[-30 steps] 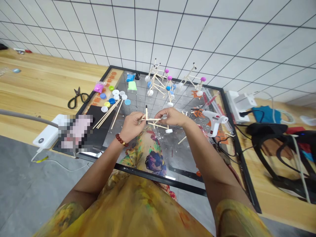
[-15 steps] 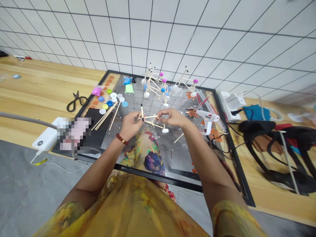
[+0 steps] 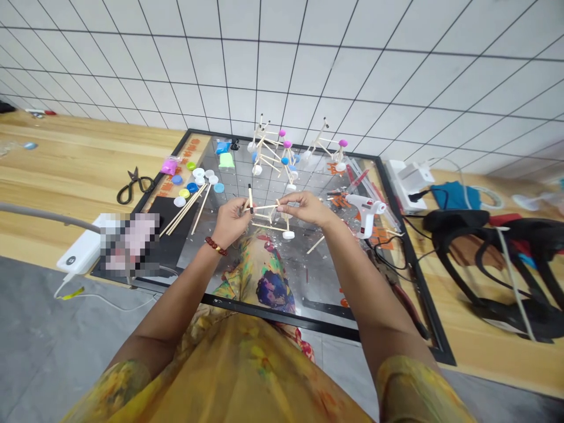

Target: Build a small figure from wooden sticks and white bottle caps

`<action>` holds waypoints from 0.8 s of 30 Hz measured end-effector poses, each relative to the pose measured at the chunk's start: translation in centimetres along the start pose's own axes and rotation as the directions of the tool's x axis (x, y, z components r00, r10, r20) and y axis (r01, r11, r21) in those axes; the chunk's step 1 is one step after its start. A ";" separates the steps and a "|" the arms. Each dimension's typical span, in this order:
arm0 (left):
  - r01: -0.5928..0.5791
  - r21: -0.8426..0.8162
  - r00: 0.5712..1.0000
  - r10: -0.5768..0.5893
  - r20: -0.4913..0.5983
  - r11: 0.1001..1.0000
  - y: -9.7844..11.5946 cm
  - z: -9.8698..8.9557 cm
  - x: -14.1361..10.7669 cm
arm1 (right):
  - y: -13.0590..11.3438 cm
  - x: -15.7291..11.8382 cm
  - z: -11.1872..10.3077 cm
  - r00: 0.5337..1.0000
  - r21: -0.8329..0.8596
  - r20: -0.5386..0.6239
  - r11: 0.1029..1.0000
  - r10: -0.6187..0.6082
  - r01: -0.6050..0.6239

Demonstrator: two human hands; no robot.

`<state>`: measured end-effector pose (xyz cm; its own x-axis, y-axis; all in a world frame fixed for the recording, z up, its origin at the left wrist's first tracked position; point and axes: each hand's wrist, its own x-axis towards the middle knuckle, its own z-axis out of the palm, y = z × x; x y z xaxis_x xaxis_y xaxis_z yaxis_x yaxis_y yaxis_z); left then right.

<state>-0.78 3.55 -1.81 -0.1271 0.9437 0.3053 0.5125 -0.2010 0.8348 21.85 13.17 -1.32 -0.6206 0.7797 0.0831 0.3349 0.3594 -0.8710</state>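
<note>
Stick frame [image 3: 268,227], made of thin wooden sticks, is held above the middle of the black-framed mirror panel [image 3: 282,317] on the worktop. Left hand [image 3: 229,222], wearing a red bead bracelet [image 3: 215,247], pinches the left end of the frame between thumb and fingers; an upright black-tipped stick [image 3: 250,198] rises from that grip. Right hand [image 3: 304,208] pinches the upper right part of the frame with its fingertips. White bottle cap [image 3: 288,235] sits at the lower right corner of the frame. Similar stick models [image 3: 268,150] with coloured caps stand along the far edge of the panel. Loose sticks [image 3: 185,208] and bottle caps [image 3: 207,179] lie toward its far left corner. Hot glue gun [image 3: 365,210] lies near its right edge. Scissors [image 3: 136,188] lie on the worktop just beyond its left edge.
</note>
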 end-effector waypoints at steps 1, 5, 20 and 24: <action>0.001 -0.008 1.000 -0.001 0.002 1.000 -0.1 0.0 0.0 | 0.1 0.0 0.0 1.000 -0.003 0.003 1.000 -0.001 0.001; 0.002 -0.017 1.000 -0.002 0.002 1.000 -0.2 0.1 0.0 | 0.3 -0.1 -0.1 1.000 -0.024 0.019 1.000 -0.007 0.007; -0.099 0.054 0.993 0.103 -0.063 0.994 -0.2 -0.6 0.9 | 0.7 0.4 0.4 0.999 -0.031 0.035 0.999 -0.021 0.022; -0.003 0.072 0.994 0.011 -0.106 0.997 -0.3 -1.6 1.9 | 0.4 0.3 0.6 0.997 -0.059 0.065 0.998 -0.029 0.033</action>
<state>-2.61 5.02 -0.75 -0.2106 0.9086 0.3607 0.5726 -0.1844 0.7989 21.38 13.25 -1.95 -0.6749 0.7340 0.0763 0.3554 0.4139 -0.8380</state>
